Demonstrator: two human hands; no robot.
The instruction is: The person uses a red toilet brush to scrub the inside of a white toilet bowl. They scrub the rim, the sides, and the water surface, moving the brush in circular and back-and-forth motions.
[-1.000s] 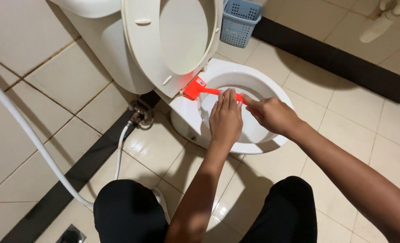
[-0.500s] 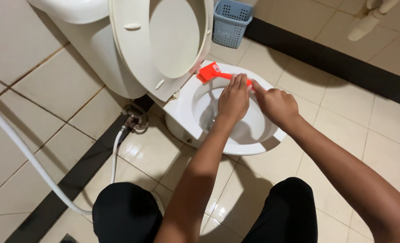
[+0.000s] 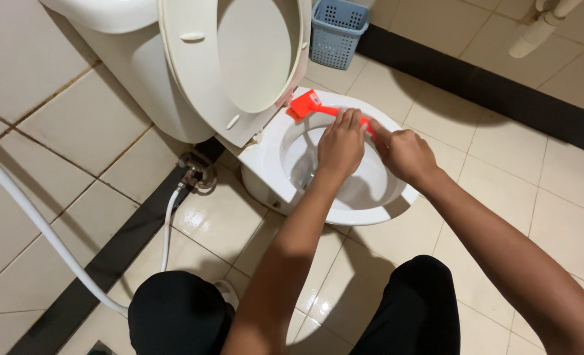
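A: What fills the view, biggest first?

B: The tiled floor (image 3: 555, 190), pale squares with a dark strip running along the far edge and another along the left edge. On it stands a white toilet (image 3: 266, 181), seat and lid (image 3: 239, 59) tipped up against the tank. A person kneels before it in black trousers (image 3: 174, 315).

A: And the smaller pieces?

B: A white hose (image 3: 39, 227) crosses the left side of the floor. A blue slotted basket (image 3: 338, 33) sits at the far edge, just behind the bowl.

A: The hands?

B: Both are over the bowl. The left hand (image 3: 339, 146) has its fingers curled down onto the handle of an orange brush (image 3: 305, 105); the right hand (image 3: 404, 152) is closed round the same handle just beside it.

A: Where exactly is the brush?

B: Its head rests on the far rim of the bowl, close under the raised seat, the handle running back toward the hands and hidden beneath them.
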